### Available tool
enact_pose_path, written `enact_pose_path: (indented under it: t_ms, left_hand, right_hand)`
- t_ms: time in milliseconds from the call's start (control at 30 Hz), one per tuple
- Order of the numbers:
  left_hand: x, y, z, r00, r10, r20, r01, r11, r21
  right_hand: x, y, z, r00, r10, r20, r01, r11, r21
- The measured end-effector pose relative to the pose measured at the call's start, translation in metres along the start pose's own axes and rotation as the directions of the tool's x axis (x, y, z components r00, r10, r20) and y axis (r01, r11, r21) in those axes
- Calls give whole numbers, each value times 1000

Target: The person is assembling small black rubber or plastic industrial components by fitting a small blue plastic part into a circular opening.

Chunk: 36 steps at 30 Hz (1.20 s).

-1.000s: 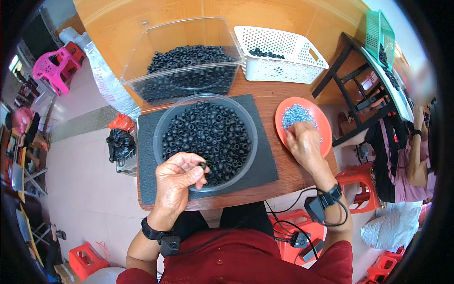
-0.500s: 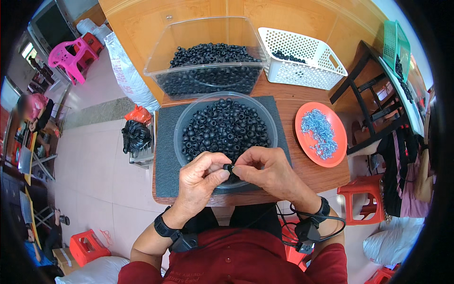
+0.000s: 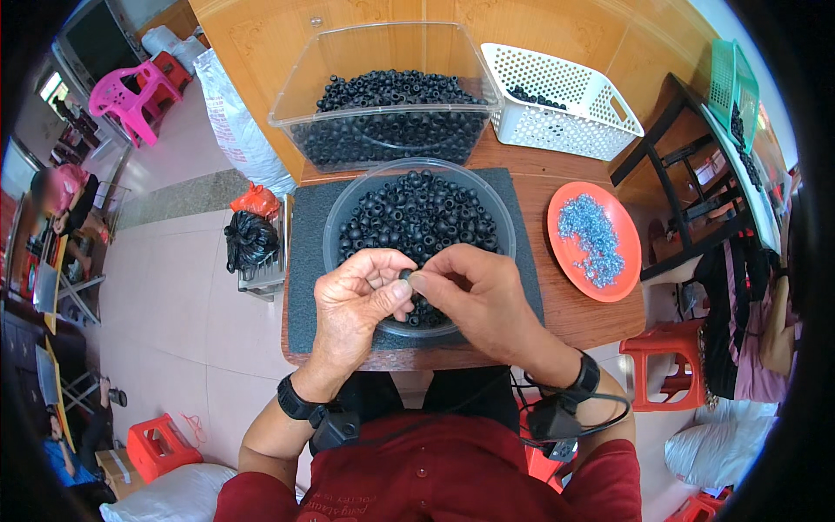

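Shifted farther over bowl (image 3: 483, 187), left hand (image 3: 350, 304) pinches black bead (image 3: 405, 273), right hand (image 3: 487, 300) pinched tight, contents hidden: likely fitting, needing steady alignment.

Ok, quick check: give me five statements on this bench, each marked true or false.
1. The left hand and right hand meet over the round tub. True.
2. The orange plate lies left of the tub. False: the orange plate lies right of it.
3. A small black piece is at the hands' fingertips. True.
4. The white basket is full. False: the white basket shows few black pieces.
5. The clear bin stands beyond the tub. True.
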<state>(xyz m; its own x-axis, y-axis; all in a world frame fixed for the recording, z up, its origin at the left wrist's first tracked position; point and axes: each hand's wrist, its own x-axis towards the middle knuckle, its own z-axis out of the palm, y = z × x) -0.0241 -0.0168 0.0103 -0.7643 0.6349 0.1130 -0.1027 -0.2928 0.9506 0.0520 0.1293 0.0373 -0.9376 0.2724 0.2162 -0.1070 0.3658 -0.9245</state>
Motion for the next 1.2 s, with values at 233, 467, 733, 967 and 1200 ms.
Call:
enact_pose_path:
  t_ms: [233,467,733,967,1200]
  left_hand:
    - [-3,-1,0,998,23,-64,-26,998,-55]
    - [-2,-1,-2,998,-56,-30,50,985,-163]
    - [-3,0,-2,993,-111,-46,97,964,-248]
    - [3,0,-8,993,-110,-51,97,971,-219]
    - [3,4,-26,991,-61,-121,20,947,-321]
  right_hand:
    - [-2,3,12,979,-167,-113,157,983,-96]
    - [7,2,6,989,126,76,-134,985,106]
    - [7,8,4,955,252,159,-293,892,344]
    - [20,0,6,977,166,136,-197,946,256]
    - [29,22,6,995,62,79,-71,991,113]
